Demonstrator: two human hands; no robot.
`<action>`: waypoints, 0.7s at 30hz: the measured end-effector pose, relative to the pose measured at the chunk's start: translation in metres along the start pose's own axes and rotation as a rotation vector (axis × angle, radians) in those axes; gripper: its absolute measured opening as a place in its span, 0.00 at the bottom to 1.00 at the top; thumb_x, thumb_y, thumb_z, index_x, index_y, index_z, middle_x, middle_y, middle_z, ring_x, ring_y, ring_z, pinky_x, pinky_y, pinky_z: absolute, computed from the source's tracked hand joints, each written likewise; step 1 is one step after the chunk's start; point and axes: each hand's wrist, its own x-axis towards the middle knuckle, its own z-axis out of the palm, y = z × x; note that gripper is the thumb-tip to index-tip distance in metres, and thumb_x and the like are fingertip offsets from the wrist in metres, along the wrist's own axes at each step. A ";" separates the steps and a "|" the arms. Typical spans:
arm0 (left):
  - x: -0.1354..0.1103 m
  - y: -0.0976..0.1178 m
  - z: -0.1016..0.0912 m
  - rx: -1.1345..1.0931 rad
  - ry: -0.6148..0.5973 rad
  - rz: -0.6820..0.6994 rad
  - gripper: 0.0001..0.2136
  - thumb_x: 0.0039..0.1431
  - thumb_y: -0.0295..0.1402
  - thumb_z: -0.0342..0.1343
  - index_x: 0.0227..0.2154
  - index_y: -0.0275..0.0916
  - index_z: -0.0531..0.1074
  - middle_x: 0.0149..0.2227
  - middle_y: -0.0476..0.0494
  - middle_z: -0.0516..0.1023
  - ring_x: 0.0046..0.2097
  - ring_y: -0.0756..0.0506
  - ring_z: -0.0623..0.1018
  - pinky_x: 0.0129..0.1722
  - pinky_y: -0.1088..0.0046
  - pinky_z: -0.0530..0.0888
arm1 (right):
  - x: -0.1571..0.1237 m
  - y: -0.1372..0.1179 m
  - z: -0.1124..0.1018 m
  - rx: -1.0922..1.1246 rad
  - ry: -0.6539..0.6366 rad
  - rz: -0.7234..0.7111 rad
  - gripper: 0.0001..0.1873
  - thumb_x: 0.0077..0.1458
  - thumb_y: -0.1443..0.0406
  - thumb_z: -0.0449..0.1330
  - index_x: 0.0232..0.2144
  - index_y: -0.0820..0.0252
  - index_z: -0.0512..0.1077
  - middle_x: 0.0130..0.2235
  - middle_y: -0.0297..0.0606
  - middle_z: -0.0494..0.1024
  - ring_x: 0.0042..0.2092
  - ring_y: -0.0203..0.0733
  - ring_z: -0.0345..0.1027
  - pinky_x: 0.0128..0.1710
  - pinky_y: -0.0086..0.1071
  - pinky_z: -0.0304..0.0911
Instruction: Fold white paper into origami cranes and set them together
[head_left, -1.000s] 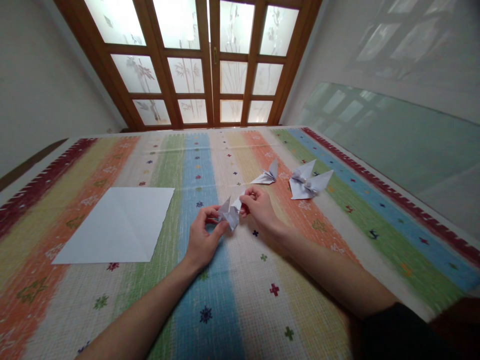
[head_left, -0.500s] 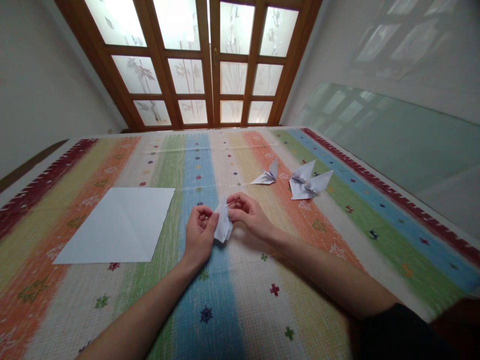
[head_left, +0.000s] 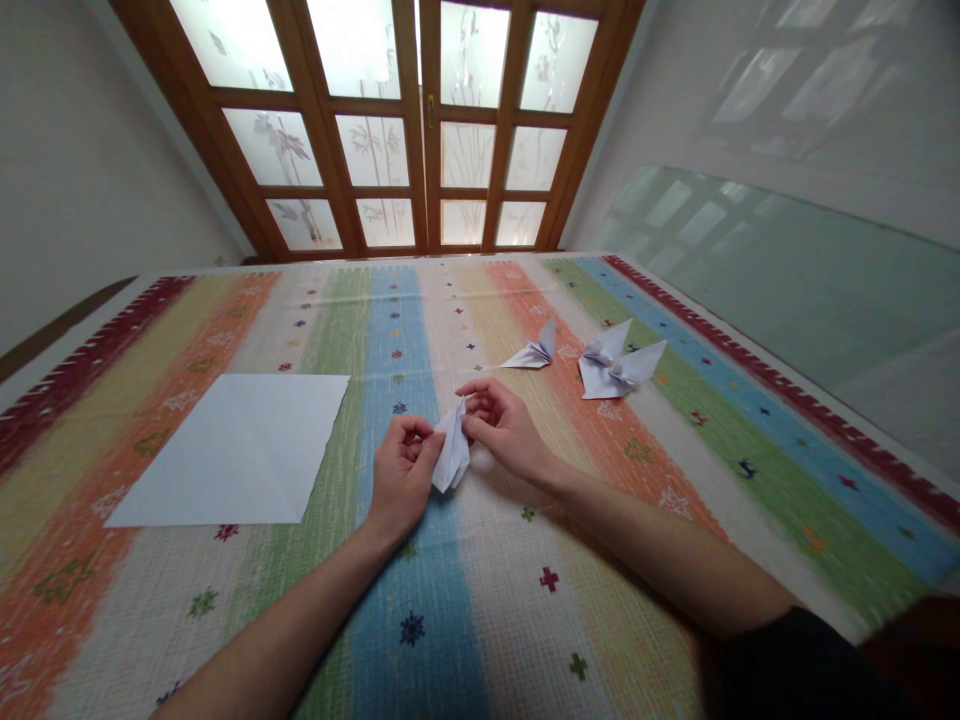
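Note:
A small piece of folded white paper point(head_left: 451, 458) is held between my two hands, low over the striped cloth. My left hand point(head_left: 403, 468) pinches its left side between thumb and fingers. At its upper right edge, near the pointed tip, my right hand point(head_left: 504, 428) pinches it with bent fingers. The paper is narrow at the top and wider below, with layered flaps at its lower end. Parts of both side edges are hidden by my fingers.
A flat white paper sheet point(head_left: 240, 450) with one ragged edge lies on the left. Two folded paper cranes, a smaller one point(head_left: 534, 352) and a larger one point(head_left: 616, 365), stand at the right. The striped tablecloth point(head_left: 517, 640) covers the table. Wooden glazed doors point(head_left: 427, 160) stand beyond.
The folded paper has shifted slightly right and tilted, its tip leaning more to the right. Both hands have moved a little with it and keep their pinch.

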 end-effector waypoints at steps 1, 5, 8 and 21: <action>0.000 0.001 -0.001 0.004 -0.001 0.012 0.10 0.54 0.38 0.60 0.30 0.40 0.65 0.21 0.55 0.70 0.19 0.53 0.70 0.17 0.79 0.64 | 0.000 0.000 0.000 0.028 -0.011 0.020 0.14 0.46 0.67 0.60 0.39 0.58 0.67 0.27 0.27 0.71 0.25 0.31 0.66 0.24 0.25 0.64; 0.001 0.003 -0.003 0.077 -0.034 0.056 0.10 0.55 0.39 0.59 0.26 0.39 0.67 0.19 0.55 0.69 0.18 0.53 0.68 0.16 0.80 0.61 | 0.001 0.000 0.001 0.123 -0.045 0.094 0.15 0.46 0.66 0.62 0.40 0.58 0.67 0.23 0.25 0.70 0.22 0.30 0.65 0.23 0.25 0.64; 0.002 0.002 -0.005 0.168 -0.043 0.083 0.11 0.59 0.40 0.55 0.28 0.39 0.69 0.22 0.52 0.70 0.22 0.51 0.70 0.21 0.78 0.65 | 0.002 0.000 0.002 0.132 0.007 0.141 0.10 0.45 0.65 0.62 0.33 0.59 0.68 0.22 0.26 0.71 0.22 0.30 0.65 0.22 0.25 0.63; -0.004 -0.002 -0.001 0.279 -0.108 0.164 0.10 0.51 0.35 0.61 0.31 0.39 0.66 0.41 0.43 0.74 0.34 0.48 0.73 0.36 0.69 0.71 | -0.001 0.000 0.003 -0.015 0.208 0.049 0.11 0.45 0.63 0.64 0.31 0.57 0.67 0.25 0.28 0.70 0.25 0.32 0.66 0.25 0.27 0.65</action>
